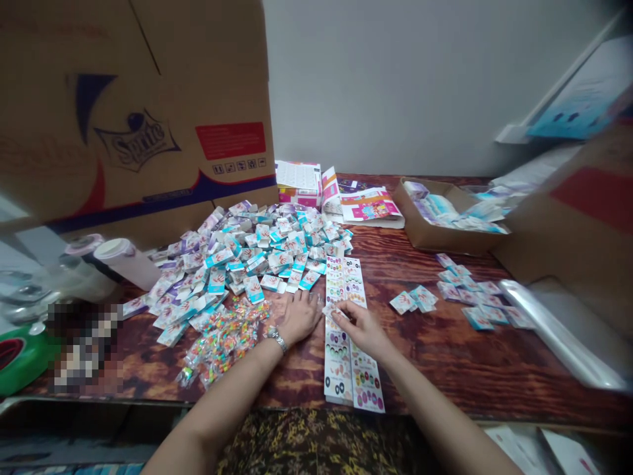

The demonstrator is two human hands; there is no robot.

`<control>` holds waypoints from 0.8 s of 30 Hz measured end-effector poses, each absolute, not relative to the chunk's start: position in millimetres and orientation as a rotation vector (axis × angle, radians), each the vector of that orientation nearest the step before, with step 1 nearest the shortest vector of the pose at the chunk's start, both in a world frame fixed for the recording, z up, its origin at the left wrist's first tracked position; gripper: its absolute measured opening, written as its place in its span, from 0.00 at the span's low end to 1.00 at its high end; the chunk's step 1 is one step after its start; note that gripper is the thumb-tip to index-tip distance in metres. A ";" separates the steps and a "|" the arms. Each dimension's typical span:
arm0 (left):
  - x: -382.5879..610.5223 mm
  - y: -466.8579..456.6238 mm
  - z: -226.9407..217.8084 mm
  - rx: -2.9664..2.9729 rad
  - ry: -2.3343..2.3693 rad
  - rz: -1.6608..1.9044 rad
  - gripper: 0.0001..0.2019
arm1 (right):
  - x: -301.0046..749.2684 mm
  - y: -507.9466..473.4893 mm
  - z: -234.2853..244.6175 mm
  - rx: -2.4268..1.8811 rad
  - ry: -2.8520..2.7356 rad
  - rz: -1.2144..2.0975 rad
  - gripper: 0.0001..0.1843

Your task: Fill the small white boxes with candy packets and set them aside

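**Left hand flat, right hand pinching**

The left hand lies palm down on the dark, scorched-looking brown wooden tabletop, its fingers slightly spread and holding nothing, with a silver metal wristband on the wrist. The right hand's fingers are drawn together over long white printed sheets with rows of coloured oval designs; whether they grip anything cannot be told. Touching the left hand's side is a broad heap of small white-and-teal paper packets, with small clear bags of multicoloured pieces just below it. Farther right lie a loose scatter of the same packets, a shallow brown cardboard tray of packets and a roll of clear plastic film. A brown Sprite cardboard carton looms at upper left.
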State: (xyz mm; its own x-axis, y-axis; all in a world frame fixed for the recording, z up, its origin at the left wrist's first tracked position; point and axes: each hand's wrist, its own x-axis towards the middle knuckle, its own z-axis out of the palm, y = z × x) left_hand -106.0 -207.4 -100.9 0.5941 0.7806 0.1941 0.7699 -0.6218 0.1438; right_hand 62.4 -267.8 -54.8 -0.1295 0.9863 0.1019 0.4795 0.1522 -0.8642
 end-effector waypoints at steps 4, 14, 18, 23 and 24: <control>-129.6 -217.7 -99.9 2.840 1.269 0.264 0.21 | 61.5 -267.2 -53.5 -1.410 -1.717 0.886 0.12; -198.6 -256.1 -89.4 2.856 1.281 0.340 0.15 | 39.2 -254.7 -54.8 -1.382 -1.840 0.787 0.11; -168.1 -251.9 -98.0 2.986 1.314 0.286 0.15 | 28.4 -250.2 -56.4 -1.360 -1.893 0.705 0.10; -137.1 -242.0 -93.1 3.053 1.156 0.132 0.08 | 28.5 -245.9 -57.6 -1.374 -1.907 0.628 0.08; -139.2 -245.6 -86.5 3.048 1.146 0.146 0.08 | 29.3 -245.1 -57.7 -1.378 -1.910 0.617 0.08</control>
State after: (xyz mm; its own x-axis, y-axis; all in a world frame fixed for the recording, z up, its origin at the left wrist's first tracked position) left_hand -139.2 -245.6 -86.5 0.7497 0.6500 0.1244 0.6605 -0.7468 -0.0784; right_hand 29.3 -245.1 -57.7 -0.1963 0.9463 0.2567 0.6173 0.3227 -0.7176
